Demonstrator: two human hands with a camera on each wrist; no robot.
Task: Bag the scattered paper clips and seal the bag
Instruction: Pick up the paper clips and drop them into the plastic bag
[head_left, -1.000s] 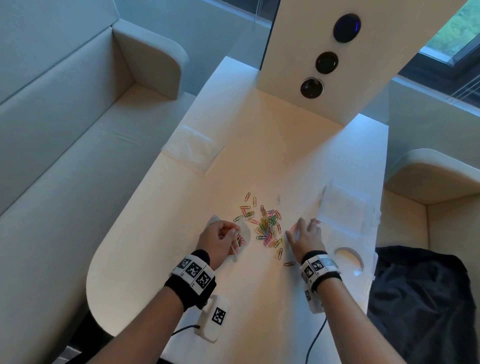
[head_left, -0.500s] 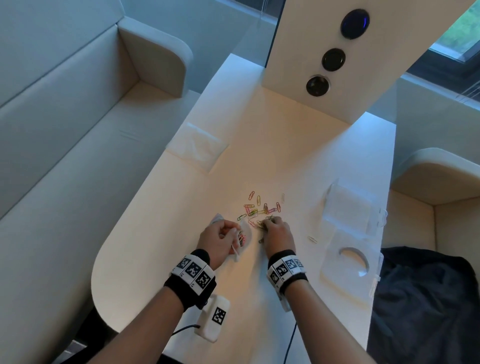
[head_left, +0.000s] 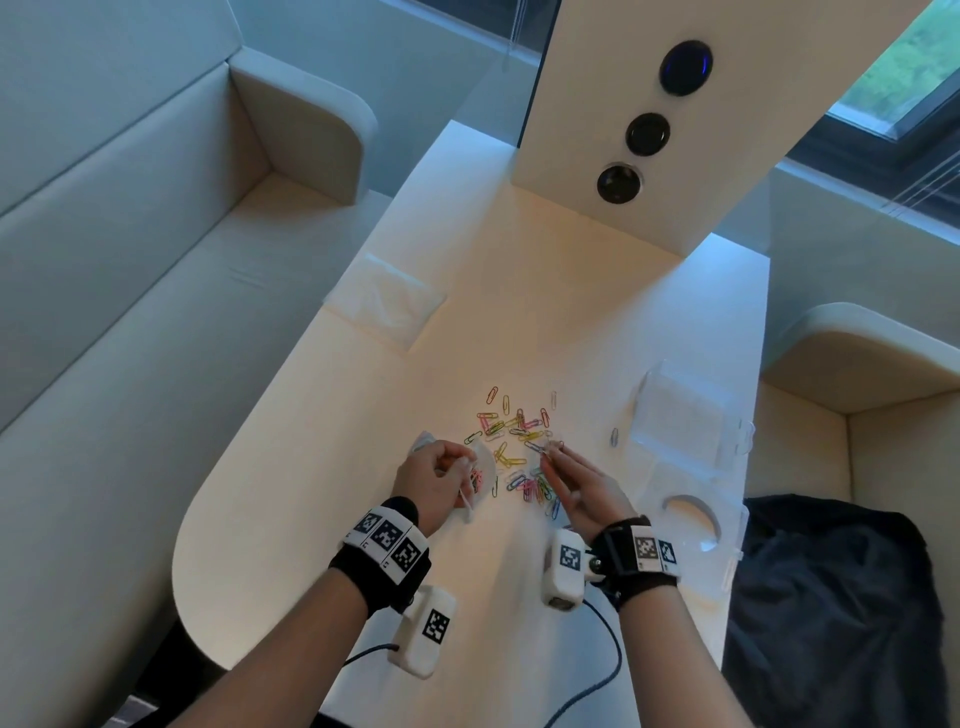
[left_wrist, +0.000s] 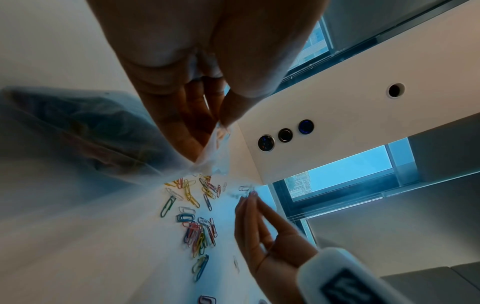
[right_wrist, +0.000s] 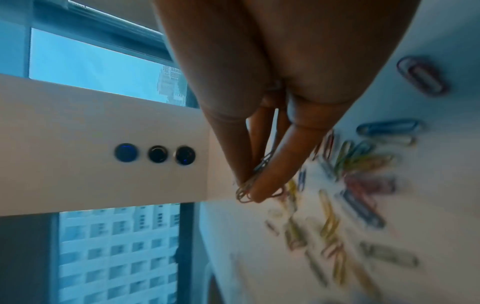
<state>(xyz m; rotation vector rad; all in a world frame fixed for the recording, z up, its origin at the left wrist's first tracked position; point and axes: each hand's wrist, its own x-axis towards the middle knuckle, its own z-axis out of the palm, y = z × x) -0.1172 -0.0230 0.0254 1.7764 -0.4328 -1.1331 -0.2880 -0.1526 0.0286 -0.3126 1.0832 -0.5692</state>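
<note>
On the surface (head_left: 322, 545) near its front edge, a bag (head_left: 480, 470) is pinched in the left grip (head_left: 434, 480) while a few clips (right_wrist: 250, 185) are pinched in the right grip (head_left: 582, 486), just over the scattered pile (head_left: 519, 452).

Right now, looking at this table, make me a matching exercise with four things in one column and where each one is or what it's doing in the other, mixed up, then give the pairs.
Things:
1. left hand
2. right hand
3. lone paper clip
4. folded tissue

Places or states:
A. lies apart from the pile, toward the clear plastic box
B. pinches a few paper clips at its fingertips
C. holds the small clear bag by its mouth
D. lies flat at the table's left edge, beyond the pile

Pairs: 1-C, 2-B, 3-A, 4-D
</note>
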